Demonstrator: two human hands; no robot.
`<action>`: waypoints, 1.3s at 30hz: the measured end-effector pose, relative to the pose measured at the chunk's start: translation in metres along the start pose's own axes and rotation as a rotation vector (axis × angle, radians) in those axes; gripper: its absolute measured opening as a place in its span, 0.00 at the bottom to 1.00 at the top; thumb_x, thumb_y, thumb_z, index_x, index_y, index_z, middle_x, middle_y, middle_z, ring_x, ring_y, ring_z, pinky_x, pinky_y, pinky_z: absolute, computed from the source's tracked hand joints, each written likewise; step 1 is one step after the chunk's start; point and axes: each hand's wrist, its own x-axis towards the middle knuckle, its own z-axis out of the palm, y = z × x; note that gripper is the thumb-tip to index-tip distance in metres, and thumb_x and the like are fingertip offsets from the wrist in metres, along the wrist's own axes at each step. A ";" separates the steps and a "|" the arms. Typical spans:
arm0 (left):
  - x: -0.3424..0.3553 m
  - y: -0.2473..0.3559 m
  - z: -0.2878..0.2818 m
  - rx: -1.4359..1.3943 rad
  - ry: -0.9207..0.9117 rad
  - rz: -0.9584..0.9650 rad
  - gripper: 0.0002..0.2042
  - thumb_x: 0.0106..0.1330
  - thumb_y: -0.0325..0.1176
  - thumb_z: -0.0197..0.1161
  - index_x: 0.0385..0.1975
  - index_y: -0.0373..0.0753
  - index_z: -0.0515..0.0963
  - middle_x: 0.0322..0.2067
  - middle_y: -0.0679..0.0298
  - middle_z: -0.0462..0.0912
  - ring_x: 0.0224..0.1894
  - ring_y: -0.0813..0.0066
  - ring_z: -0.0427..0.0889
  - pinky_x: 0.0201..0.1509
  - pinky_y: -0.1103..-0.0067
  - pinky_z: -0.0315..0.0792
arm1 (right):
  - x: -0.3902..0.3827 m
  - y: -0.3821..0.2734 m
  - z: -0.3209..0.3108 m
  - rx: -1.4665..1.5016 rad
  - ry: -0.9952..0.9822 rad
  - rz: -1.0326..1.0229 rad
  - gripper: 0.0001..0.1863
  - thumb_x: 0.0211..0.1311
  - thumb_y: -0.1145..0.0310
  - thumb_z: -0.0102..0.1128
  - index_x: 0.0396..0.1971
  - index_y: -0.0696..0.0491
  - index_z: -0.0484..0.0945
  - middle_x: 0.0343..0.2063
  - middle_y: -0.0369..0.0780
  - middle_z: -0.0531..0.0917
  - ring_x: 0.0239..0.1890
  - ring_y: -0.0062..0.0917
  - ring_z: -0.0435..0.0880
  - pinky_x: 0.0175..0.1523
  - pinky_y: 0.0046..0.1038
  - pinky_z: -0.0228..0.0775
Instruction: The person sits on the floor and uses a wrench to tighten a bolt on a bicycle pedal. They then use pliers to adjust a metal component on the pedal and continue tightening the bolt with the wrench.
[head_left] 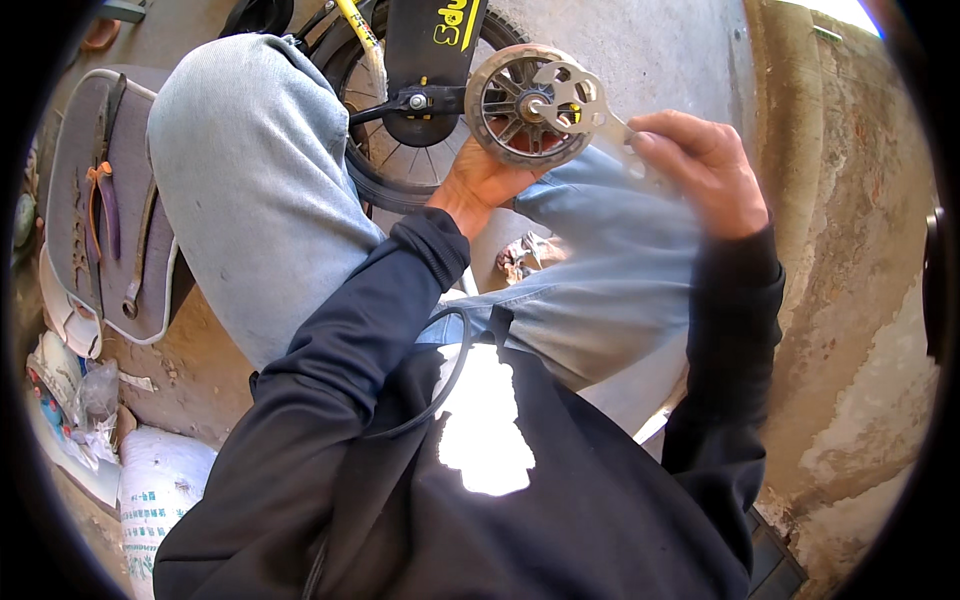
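A small spoked training wheel [492, 130] with a clear grey tread sits beside a child's bicycle, in front of its black chain guard [425, 45]. From below, my left hand [475, 180] cups the wheel, its fingers partly hidden behind it. My right hand [708, 170] grips the handle of a flat silver multi-hole wrench [590, 108], thumb and fingers pinched on it. The wrench head overlaps the wheel's hub at the bolt end. Whether it is seated on a nut I cannot tell.
Behind the training wheel stands the bicycle's larger spoked wheel [362, 160]. On the left, a grey cushion [75, 150] bears orange-and-purple pliers [108, 205], a ring spanner [140, 255] and other metal tools. A white sack [165, 475] lies lower left. A worn wall [870, 270] rises on the right.
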 end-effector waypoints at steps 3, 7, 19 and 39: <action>-0.001 0.001 -0.003 0.036 -0.026 0.001 0.18 0.65 0.39 0.55 0.53 0.41 0.70 0.53 0.58 0.73 0.55 0.61 0.71 0.61 0.62 0.67 | 0.017 0.007 -0.004 -0.086 -0.117 -0.049 0.12 0.61 0.64 0.60 0.36 0.58 0.81 0.21 0.37 0.80 0.23 0.17 0.75 0.29 0.20 0.69; 0.000 0.004 -0.008 0.062 -0.024 -0.011 0.19 0.63 0.38 0.57 0.52 0.40 0.71 0.52 0.58 0.73 0.55 0.63 0.71 0.61 0.64 0.66 | 0.034 0.010 -0.008 -0.110 -0.258 0.003 0.14 0.59 0.63 0.61 0.37 0.59 0.82 0.23 0.39 0.82 0.24 0.18 0.76 0.31 0.20 0.71; 0.002 0.005 -0.009 0.132 0.018 0.009 0.20 0.62 0.41 0.59 0.51 0.39 0.72 0.50 0.58 0.75 0.53 0.64 0.74 0.57 0.65 0.71 | 0.059 0.002 -0.018 -0.172 -0.369 0.084 0.13 0.56 0.62 0.65 0.32 0.57 0.83 0.21 0.37 0.81 0.22 0.18 0.76 0.29 0.19 0.71; 0.003 0.004 -0.010 0.138 -0.066 0.008 0.19 0.61 0.41 0.60 0.50 0.40 0.73 0.50 0.59 0.76 0.52 0.65 0.74 0.58 0.65 0.71 | 0.051 0.006 -0.012 -0.046 -0.289 0.054 0.13 0.56 0.61 0.65 0.30 0.56 0.83 0.19 0.34 0.80 0.21 0.15 0.74 0.28 0.19 0.67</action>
